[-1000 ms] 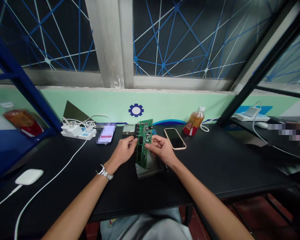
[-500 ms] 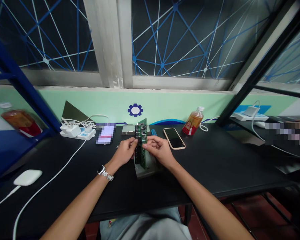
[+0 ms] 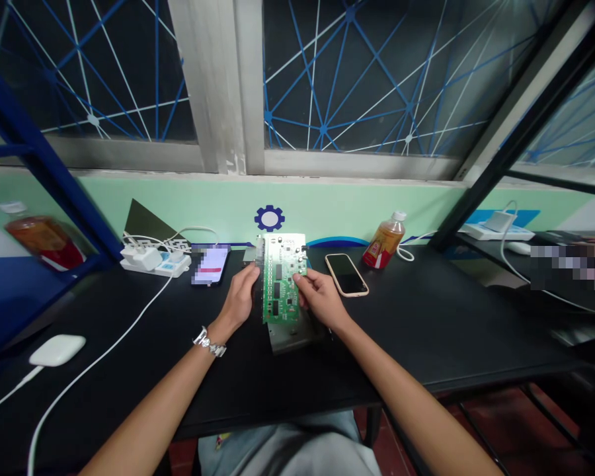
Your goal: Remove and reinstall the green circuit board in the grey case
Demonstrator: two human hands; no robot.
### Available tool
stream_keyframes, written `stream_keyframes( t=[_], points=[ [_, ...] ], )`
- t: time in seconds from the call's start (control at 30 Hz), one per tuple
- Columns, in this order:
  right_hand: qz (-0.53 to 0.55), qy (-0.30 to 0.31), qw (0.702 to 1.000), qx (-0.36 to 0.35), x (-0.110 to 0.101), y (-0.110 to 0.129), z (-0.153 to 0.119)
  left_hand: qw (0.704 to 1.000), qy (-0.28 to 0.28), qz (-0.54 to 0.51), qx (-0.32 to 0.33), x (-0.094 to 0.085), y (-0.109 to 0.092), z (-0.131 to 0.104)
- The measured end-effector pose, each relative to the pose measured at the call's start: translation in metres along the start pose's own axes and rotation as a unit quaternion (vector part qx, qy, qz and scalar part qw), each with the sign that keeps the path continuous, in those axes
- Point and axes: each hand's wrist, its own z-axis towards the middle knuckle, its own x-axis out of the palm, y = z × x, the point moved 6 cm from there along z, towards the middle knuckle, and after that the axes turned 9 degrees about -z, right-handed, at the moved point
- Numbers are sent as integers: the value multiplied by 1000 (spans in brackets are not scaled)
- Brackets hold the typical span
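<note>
A green circuit board [image 3: 283, 284] is held up in front of me, its flat face with black chips turned towards me. My left hand [image 3: 240, 294] grips its left edge, where a dark connector strip runs. On the right edge, my right hand [image 3: 321, 296] pinches the board between thumb and fingers. Below the board a grey metal plate or casing [image 3: 292, 338] lies on the black table [image 3: 258, 390], partly covered by the board. Behind the board, another pale metal piece [image 3: 249, 254] shows only at its left end.
A phone in a light case [image 3: 347, 275] and a drink bottle [image 3: 384, 239] stand to the right. On the left are a lit phone [image 3: 211, 264], a white power strip [image 3: 171, 266] with cables, and a white charging case [image 3: 58, 350]. A black shelf post [image 3: 471, 192] rises at right.
The circuit board has turned from edge-on to face me with its chip side. My left hand has shifted slightly left; my right hand still grips the right edge.
</note>
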Motion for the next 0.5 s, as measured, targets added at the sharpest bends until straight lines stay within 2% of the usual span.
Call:
stream_keyframes(
  t=[0.17,0.33,0.43,0.5],
  points=[
    [-27,39,998,47,8,-13,2,997,20,-78,-2,9,-4,-4],
    [-59,51,996,39,10,-22,3,994,38,-104,4,15,-7,-9],
    [-95,25,995,23,7,-25,4,995,21,-94,-1,14,-3,-10],
    [-127,-28,991,9,2,-21,3,997,5,-73,3,13,0,-11]
  ],
)
